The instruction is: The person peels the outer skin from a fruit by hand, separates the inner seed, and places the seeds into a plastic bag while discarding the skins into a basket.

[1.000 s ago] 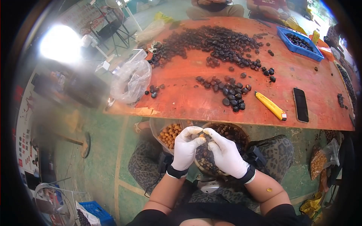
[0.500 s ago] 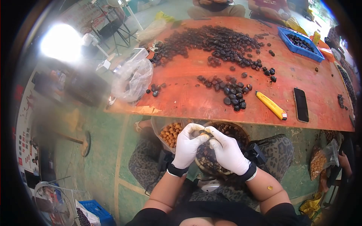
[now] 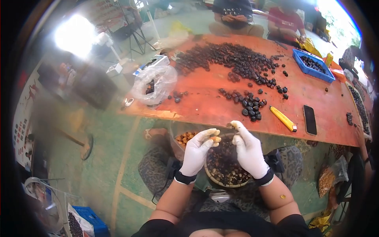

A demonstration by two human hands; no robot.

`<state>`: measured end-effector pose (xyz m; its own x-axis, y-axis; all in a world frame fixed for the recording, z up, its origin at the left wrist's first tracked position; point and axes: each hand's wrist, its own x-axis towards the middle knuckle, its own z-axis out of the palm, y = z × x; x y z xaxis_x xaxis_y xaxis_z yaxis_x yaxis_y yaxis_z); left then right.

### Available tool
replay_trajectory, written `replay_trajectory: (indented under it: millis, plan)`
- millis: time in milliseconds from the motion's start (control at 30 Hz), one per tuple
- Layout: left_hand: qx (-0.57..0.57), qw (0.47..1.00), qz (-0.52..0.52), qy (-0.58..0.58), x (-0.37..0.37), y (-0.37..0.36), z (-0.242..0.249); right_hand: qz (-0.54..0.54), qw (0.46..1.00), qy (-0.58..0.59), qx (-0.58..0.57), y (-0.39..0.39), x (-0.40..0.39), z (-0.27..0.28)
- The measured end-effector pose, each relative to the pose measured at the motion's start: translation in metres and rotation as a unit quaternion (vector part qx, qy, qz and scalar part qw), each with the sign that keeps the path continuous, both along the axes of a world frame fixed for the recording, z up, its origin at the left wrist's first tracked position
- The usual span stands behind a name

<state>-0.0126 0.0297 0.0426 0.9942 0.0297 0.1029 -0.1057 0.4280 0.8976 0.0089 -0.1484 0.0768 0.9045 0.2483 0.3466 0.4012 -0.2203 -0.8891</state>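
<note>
White gloves with stained fingertips cover both hands. My left hand [image 3: 198,153] pinches a small orange-brown nut [image 3: 215,139] between thumb and fingers. Apart from it, my right hand [image 3: 249,152] is closed at the fingertips on a small dark piece of shell [image 3: 230,125]. Below and between the hands stands a round basket [image 3: 209,178] holding dark shells and pale bits. Peeled orange-brown nuts [image 3: 184,138] lie in a clear bag left of my left hand, partly hidden by it.
Dark nuts [image 3: 237,59] spread over the red table [image 3: 205,106], with a yellow cutter [image 3: 283,118], a phone [image 3: 310,119], a plastic bag [image 3: 158,85] and a blue tray [image 3: 331,78]. Two people [image 3: 233,15] sit across the table. Another person's arm shows at the right.
My hands, together before, have separated, the nut staying in my left hand and the dark piece in my right. The view has tilted up, showing more of the people opposite.
</note>
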Motion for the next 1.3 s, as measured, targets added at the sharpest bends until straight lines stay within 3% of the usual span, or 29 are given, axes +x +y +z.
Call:
replay_trajectory:
  millis: [67, 167, 400, 633, 833, 1033, 1133, 1267, 1300]
  plan:
    - [0.004, 1.0, 0.004, -0.015, -0.007, 0.005, 0.002, 0.005, 0.999, -0.046, -0.023, -0.003, -0.01, 0.004]
    - [0.01, 0.999, 0.017, -0.039, -0.015, 0.007, 0.001, 0.007, 0.986, -0.039, -0.16, 0.006, -0.039, -0.004]
    - [-0.028, 0.995, -0.065, -0.072, -0.043, 0.007, 0.013, 0.029, 0.996, -0.059, -0.064, 0.02, -0.084, 0.004]
    - [0.018, 0.995, -0.049, -0.085, -0.062, 0.007, 0.017, -0.009, 0.996, -0.083, -0.01, 0.024, -0.107, 0.004]
    - [0.065, 0.993, -0.026, -0.092, -0.078, 0.004, 0.027, -0.016, 0.999, -0.029, -0.018, 0.022, -0.126, 0.011]
    - [0.088, 0.99, -0.025, -0.108, -0.089, 0.0, 0.037, 0.009, 0.988, -0.137, -0.07, 0.009, -0.129, 0.015]
    - [0.124, 0.985, -0.011, -0.116, -0.094, -0.005, 0.045, 0.024, 0.993, -0.117, 0.0, 0.007, -0.125, 0.005]
    - [0.136, 0.986, -0.004, -0.096, -0.091, -0.008, 0.043, 0.045, 0.993, 0.073, 0.087, 0.007, -0.131, 0.009]
    - [0.146, 0.985, -0.009, -0.091, -0.09, -0.005, 0.041, 0.027, 0.996, 0.023, 0.083, 0.008, -0.124, 0.001]
